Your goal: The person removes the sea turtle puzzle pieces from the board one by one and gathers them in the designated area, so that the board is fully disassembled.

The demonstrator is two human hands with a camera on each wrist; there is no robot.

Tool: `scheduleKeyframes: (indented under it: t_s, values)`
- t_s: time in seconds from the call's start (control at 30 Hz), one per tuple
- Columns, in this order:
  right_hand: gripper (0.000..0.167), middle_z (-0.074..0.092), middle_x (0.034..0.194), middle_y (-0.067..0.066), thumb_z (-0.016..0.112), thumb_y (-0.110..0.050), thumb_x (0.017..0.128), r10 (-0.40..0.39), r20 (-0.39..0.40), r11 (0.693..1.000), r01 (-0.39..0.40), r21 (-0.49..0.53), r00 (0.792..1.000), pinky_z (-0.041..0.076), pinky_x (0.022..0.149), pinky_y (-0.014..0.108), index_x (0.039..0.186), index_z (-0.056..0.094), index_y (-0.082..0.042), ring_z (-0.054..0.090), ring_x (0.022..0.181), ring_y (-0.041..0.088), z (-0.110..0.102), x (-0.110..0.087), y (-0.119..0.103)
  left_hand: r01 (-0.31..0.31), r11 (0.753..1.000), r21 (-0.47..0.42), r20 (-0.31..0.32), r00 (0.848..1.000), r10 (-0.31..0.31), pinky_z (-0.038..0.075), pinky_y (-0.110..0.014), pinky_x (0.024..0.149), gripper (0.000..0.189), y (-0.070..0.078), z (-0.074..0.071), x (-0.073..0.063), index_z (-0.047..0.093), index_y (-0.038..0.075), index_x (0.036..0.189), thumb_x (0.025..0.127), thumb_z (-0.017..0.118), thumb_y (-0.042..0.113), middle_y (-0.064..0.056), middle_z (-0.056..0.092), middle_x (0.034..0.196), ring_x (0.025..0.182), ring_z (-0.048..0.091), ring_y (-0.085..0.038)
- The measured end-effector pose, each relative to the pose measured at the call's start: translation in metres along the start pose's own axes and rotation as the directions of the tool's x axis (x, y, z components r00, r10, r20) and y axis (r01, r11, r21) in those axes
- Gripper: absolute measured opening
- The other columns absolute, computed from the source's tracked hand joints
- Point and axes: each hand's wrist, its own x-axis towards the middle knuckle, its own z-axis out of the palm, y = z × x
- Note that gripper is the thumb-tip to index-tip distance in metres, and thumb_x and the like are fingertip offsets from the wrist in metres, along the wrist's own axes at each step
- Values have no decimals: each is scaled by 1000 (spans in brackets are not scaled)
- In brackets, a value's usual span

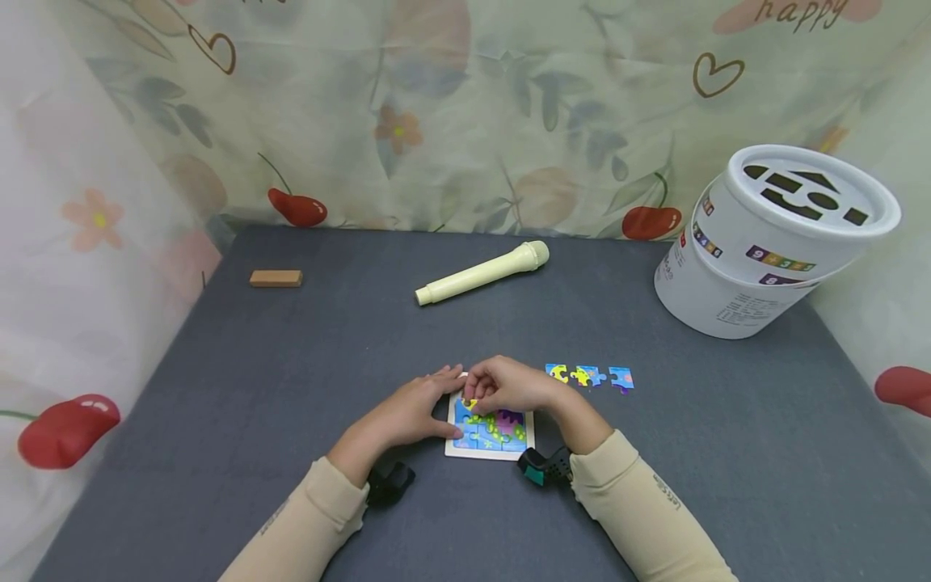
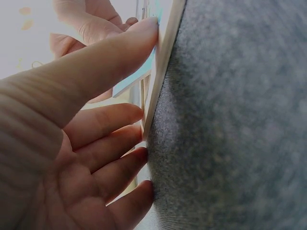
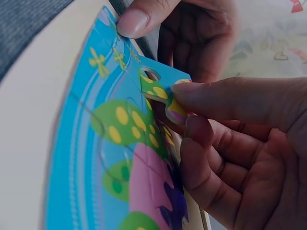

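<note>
A small jigsaw board (image 1: 480, 454) with a pale wooden border lies on the table, with blue, green and pink pieces fitted in it. My right hand (image 1: 512, 384) pinches a blue puzzle piece with green and yellow spots (image 3: 156, 91) between thumb and index finger. That piece is tilted, partly raised over the upper left of the board. My left hand (image 1: 410, 412) rests at the board's left side, its thumb (image 3: 133, 23) on the lower-left piece and its fingertips (image 2: 139, 112) against the edge. Three loose puzzle pieces (image 1: 589, 377) lie right of my right hand.
A cream toy microphone (image 1: 480, 275) lies farther back on the dark table (image 1: 349, 339). At the back left is a small wooden block (image 1: 275, 279). A white bucket (image 1: 771, 250) with shaped holes in its lid stands at the back right. Patterned cloth (image 1: 465, 145) hangs behind.
</note>
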Motion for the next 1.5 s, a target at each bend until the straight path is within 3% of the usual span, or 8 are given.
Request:
scheduleKeyframes:
  t_s: [0.63,0.93,1.27,1.5]
  values:
    - [6,60,77,1,66,-6,83,1,-1,1000,-1,-1,1000,47,63,19,88,64,-2,52,67,6,0,1,-2,11,1000,-11,-5,1000,-11,19,-49,115,73,1,0,0,42,12,141,77,76,23,-8,30,152,143,21,-25]
    - [8,60,72,1,64,-5,85,56,-71,985,-43,167,996,50,58,24,91,62,1,57,62,11,-3,-1,-1,21,1000,-7,-3,1000,-21,19,-48,116,74,2,0,0,41,13,142,77,76,23,-8,29,152,143,20,-24]
    - [10,59,70,0,63,-6,86,59,-72,987,-48,153,996,42,51,21,93,63,2,49,57,9,-11,-6,0,27,999,19,15,1000,-28,19,-48,115,74,2,0,1,40,12,142,79,75,26,-6,27,153,144,19,-25]
    - [13,60,70,0,66,-8,85,70,-79,986,-57,156,994,47,53,24,92,62,2,52,57,10,-17,-16,9,28,999,25,16,999,-28,19,-47,116,73,3,0,0,40,9,142,79,74,26,-7,27,153,143,20,-25]
